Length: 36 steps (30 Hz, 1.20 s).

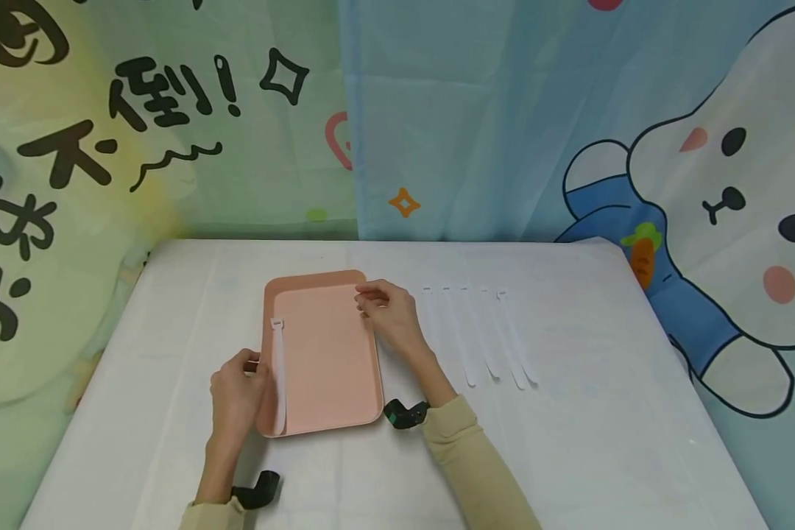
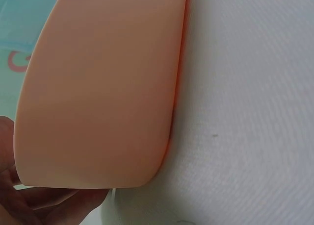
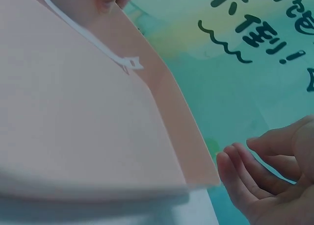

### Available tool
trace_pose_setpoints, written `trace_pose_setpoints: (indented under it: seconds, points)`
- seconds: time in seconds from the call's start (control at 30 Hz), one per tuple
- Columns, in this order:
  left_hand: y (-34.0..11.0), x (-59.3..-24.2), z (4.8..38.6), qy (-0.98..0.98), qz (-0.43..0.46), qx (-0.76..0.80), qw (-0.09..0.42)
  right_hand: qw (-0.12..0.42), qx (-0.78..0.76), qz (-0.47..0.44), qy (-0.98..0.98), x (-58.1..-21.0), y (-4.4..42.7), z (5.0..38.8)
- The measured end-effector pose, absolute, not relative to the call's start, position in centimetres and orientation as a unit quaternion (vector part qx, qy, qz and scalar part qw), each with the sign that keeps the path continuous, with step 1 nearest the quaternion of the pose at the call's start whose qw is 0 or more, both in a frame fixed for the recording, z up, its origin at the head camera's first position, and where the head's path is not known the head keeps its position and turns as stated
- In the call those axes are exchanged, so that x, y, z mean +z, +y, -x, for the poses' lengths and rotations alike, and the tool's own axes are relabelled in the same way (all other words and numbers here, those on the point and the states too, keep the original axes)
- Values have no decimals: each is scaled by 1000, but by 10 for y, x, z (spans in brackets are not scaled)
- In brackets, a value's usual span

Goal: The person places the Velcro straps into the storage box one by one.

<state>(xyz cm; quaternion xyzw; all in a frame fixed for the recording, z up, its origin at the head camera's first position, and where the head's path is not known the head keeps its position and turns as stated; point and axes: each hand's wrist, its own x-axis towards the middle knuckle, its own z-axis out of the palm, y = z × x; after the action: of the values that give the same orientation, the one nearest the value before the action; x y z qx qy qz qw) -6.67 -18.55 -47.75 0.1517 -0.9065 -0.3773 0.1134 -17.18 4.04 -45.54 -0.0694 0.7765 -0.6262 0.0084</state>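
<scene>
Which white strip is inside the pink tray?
The white strip along the left side of the pink tray, by the left hand; the other strips lie outside it, on the tabletop.

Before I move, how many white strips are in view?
6 visible: one strip inside the pink tray along its left side, five strips in a row on the table, right of the tray. Faint against white; others may be hidden.

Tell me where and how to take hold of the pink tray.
Probably best to grip the pink tray by its raised walls, midway along the two long sides, coming from left and right, thumbs over the rim, fingers outside. It sits open side up, walls standing around a broad floor; keep it level, since a white strip lies inside along the left wall.
</scene>
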Motion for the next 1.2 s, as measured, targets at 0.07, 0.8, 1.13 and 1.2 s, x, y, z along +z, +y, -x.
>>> trace_pose_setpoints:
  seconds: [0.07,0.8,1.13,1.2]
  points:
    - [-186,-477,67,-907,-153,-376,113,1,-635,66,770,-458,46,173]
    - [-185,-477,66,-905,-152,-379,120,-38,-508,-18,860,-485,117,186]
    - [-187,-478,67,-905,-152,-379,116,-25,-500,-56,864,-490,131,190]
    - [-186,-477,67,-906,-151,-379,115,-29,-497,-60,865,-491,132,190]
